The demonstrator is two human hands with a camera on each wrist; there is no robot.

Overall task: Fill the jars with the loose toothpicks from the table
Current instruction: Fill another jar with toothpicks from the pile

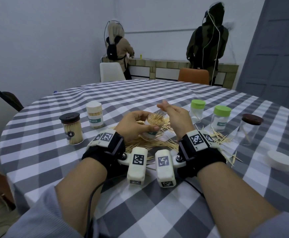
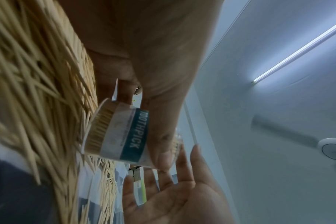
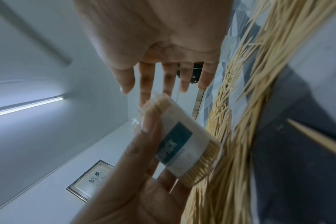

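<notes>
Pale grey-blue ribbed sleeves [image 1: 37,215] are worn, pushed up the forearms. Each wrist is wrapped by a black strap [image 1: 104,152] carrying a cream housing [image 1: 136,164] printed with square black-and-white markers [image 1: 196,139]. Silver screws are seen at the mounts, and a black cable [image 1: 90,201] is trailed from the left unit.

A checked table [image 1: 106,194] carries loose toothpicks [image 1: 145,145] at its middle. Jars [image 1: 72,128] stand left and right; a white lid [image 1: 280,160] lies near the right edge.

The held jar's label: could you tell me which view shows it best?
Left wrist: the jar shows its whole "TOOTHPICK" label, gripped by the left hand. Right wrist shows only "PICK". Head view hides most behind fingers.
</notes>
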